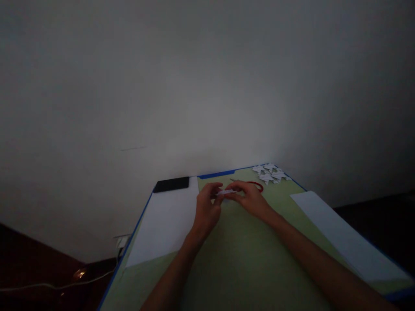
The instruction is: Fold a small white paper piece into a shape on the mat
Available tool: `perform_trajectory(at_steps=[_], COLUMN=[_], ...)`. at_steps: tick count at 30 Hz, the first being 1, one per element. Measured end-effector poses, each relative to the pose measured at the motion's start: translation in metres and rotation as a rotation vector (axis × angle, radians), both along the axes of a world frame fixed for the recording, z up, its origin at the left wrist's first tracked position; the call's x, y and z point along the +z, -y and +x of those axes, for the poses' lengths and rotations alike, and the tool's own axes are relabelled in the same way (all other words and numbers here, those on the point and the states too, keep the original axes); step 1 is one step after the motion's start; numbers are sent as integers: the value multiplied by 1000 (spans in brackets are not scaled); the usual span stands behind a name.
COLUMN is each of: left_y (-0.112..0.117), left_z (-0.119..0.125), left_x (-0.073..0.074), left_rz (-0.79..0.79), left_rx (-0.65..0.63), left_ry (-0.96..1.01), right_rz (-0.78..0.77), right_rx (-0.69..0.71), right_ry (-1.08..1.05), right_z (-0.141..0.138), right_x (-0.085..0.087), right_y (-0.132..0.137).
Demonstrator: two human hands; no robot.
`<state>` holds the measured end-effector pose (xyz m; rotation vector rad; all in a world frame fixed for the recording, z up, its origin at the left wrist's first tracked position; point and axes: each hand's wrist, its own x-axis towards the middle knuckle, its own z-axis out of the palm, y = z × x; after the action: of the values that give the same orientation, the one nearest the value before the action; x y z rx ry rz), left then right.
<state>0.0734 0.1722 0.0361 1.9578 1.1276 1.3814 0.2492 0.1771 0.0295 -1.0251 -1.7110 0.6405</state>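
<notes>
A small folded piece of white paper (226,191) is pinched between both hands above the green tabletop (240,246). My left hand (208,202) grips its left end with thumb and fingers. On the right end, the fingers of my right hand (247,198) are closed, hiding part of the paper. Just behind the right hand lie scissors with a red handle (259,186), partly covered by that hand. Several folded white paper shapes (271,173) sit together at the far right corner.
On the left lies a large white sheet (165,224), with a flat black object (171,184) at its far end. A long white paper strip (346,233) rests along the right edge. The table's far side meets a grey wall (207,86). A pale cable (55,286) hangs at lower left.
</notes>
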Motion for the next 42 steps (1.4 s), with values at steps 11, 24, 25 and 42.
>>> perform_trajectory(at_steps=[11, 24, 25, 42], left_y=[3, 7, 7, 3], left_z=[0, 2, 2, -3], left_x=[8, 11, 10, 13], left_rz=[3, -55, -40, 18], left_rx=[-31, -131, -118, -43], left_ry=[61, 41, 29, 58], right_rz=[82, 114, 122, -45], right_rx=[-75, 9, 22, 34], right_ry=[-29, 23, 21, -192], right_z=[4, 1, 0, 8], right_x=[5, 10, 10, 9], right_y=[6, 12, 12, 8])
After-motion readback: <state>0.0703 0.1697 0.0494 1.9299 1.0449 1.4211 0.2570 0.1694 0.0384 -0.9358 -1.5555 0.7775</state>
